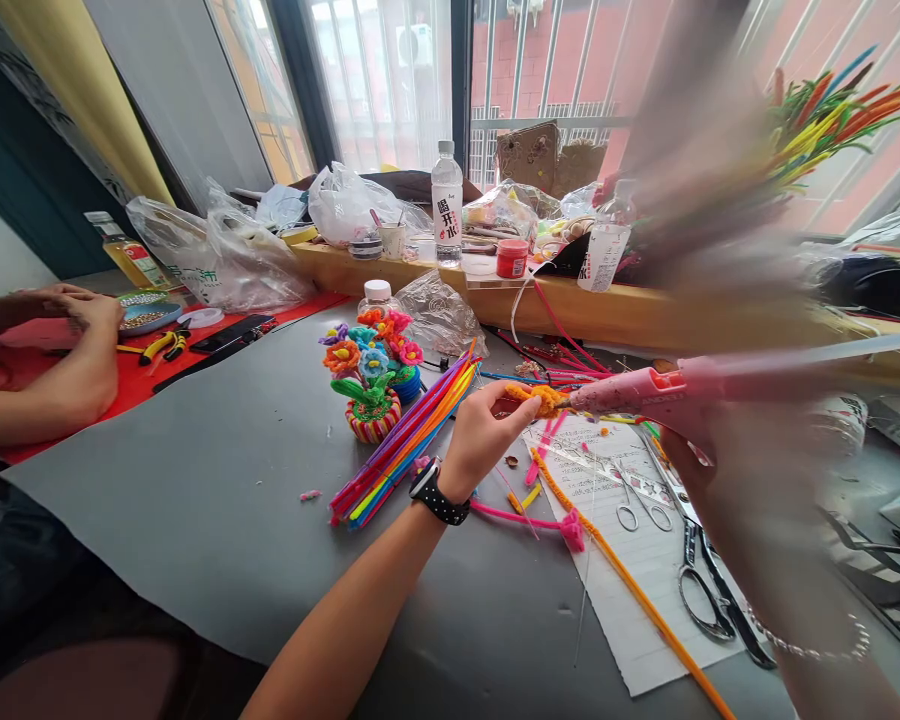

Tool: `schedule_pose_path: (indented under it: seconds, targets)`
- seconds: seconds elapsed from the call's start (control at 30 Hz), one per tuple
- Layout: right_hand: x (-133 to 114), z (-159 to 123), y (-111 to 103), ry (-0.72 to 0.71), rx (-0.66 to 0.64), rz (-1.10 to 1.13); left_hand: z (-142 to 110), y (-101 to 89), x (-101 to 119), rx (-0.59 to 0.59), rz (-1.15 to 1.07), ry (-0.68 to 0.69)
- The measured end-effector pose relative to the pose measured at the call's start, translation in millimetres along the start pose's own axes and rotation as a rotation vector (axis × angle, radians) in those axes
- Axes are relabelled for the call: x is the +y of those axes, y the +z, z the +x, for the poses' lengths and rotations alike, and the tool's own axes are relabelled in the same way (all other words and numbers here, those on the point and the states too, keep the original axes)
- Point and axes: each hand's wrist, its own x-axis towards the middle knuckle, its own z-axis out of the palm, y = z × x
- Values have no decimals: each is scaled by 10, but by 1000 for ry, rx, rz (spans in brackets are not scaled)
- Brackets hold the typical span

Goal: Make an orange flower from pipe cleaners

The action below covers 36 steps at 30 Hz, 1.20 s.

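My left hand [487,430], with a black watch on its wrist, pinches an orange pipe-cleaner piece [547,400] that looks coiled. A pink hot glue gun [630,392] has its nozzle at that piece, apparently touching it. My right hand [690,465] grips the glue gun's handle, partly hidden by a blur across the right side. Below lie a long orange pipe cleaner [630,580] and a pink pipe-cleaner flower [572,530] on its stem. Left of my left hand is a bundle of coloured pipe cleaners [405,450] beside a small pot of pipe-cleaner flowers [373,420].
Small scissors [641,495] and larger black-handled scissors [709,600] lie on a paper sheet [630,640]. A water bottle [447,205] and red jar [511,258] stand on the wooden ledge [330,268]. At left, another person's hands [82,305] are near a bowl [148,315] and pliers [166,345].
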Motion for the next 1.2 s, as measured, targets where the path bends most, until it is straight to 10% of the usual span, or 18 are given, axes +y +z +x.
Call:
schedule_pose_path:
  seconds: [1.2]
  targets:
    - [68,-108,116,-97,232,151,-18,1,20,-17,-225,-135]
